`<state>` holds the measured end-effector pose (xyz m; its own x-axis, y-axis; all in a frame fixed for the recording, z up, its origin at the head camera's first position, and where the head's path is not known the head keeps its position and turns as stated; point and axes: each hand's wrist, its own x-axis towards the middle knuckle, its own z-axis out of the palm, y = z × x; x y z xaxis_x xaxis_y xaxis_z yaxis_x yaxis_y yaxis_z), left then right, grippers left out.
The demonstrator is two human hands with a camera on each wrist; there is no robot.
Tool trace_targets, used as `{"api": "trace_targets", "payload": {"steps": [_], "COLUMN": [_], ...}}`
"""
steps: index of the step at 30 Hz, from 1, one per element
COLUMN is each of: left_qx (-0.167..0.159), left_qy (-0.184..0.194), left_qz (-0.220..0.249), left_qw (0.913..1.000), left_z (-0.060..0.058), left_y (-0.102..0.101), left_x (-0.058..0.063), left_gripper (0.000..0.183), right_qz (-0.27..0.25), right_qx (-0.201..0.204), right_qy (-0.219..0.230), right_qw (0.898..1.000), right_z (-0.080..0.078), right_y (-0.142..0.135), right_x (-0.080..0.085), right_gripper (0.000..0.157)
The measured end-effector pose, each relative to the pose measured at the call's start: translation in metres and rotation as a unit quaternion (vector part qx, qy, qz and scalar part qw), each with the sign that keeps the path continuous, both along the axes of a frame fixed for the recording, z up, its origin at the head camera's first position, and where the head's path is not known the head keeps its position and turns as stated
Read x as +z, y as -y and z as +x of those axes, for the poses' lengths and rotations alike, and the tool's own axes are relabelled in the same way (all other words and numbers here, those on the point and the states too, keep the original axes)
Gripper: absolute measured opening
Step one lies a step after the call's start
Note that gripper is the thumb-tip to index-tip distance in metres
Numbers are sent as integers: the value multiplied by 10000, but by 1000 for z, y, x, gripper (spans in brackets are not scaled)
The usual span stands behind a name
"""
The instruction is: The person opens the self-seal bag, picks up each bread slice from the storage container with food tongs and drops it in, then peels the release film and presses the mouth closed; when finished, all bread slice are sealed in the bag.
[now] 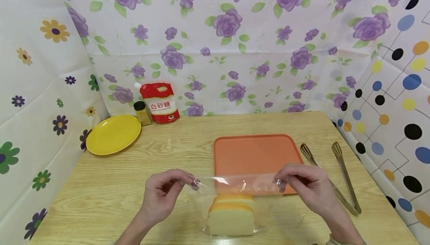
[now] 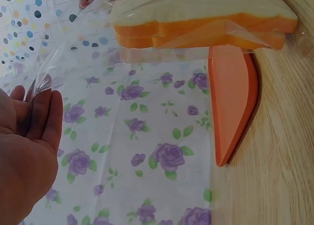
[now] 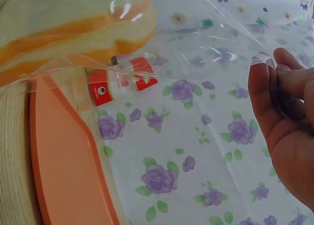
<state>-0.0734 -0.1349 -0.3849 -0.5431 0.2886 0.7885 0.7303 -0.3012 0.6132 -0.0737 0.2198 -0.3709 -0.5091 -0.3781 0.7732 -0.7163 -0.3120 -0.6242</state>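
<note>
Between my two hands a clear plastic bag (image 1: 235, 182) is stretched by its top edge. Inside it are bread slices (image 1: 231, 219), pale with orange-brown crusts, at the bottom of the bag. My left hand (image 1: 164, 192) pinches the bag's left upper corner between thumb and fingers. At the opposite corner, my right hand (image 1: 305, 185) pinches the film the same way. The left wrist view shows the bread slices (image 2: 206, 21) through the film, with the left hand (image 2: 32, 141) beside them. In the right wrist view the right hand (image 3: 287, 117) holds the bag's edge.
An orange tray (image 1: 255, 153) lies just behind the bag, with metal tongs (image 1: 347, 185) to its right. Farther back on the left are a yellow plate (image 1: 113, 135), a black-capped yellow jar (image 1: 143, 113) and a red-and-white sugar pouch (image 1: 160, 103). Patterned cloth surrounds the wooden table.
</note>
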Motion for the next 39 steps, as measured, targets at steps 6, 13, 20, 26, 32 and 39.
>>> {"api": "trace_targets", "payload": {"steps": [6, 13, 20, 26, 32, 39], "left_qx": [-173, -126, -208, -173, -50, 104], "left_qy": [64, 3, -203, -231, -353, -645], "left_qz": [-70, -277, -287, -357, -489, -573], "left_qw": [9998, 9995, 9992, 9989, 9982, 9962], "left_z": [-1, -2, -3, -3, -3, -3], "left_y": [1, 3, 3, 4, 6, 6], "left_x": [3, 4, 6, 8, 9, 12], "left_gripper": [20, 23, 16, 17, 21, 18], "right_qz": [106, 137, 228, 242, 288, 367], "right_qx": [16, 144, 399, 587, 656, 678], "right_qy": [-177, -353, -122, -52, -83, -95], "right_qw": [9998, 9992, 9989, 9980, 9974, 9970], "right_z": [0, -1, -3, -5, -6, -6], "right_y": [1, 0, -4, -5, -7, -10], "right_x": [4, 7, 5, 5, 5, 5], "right_gripper": [28, 27, 27, 28, 30, 31]}}
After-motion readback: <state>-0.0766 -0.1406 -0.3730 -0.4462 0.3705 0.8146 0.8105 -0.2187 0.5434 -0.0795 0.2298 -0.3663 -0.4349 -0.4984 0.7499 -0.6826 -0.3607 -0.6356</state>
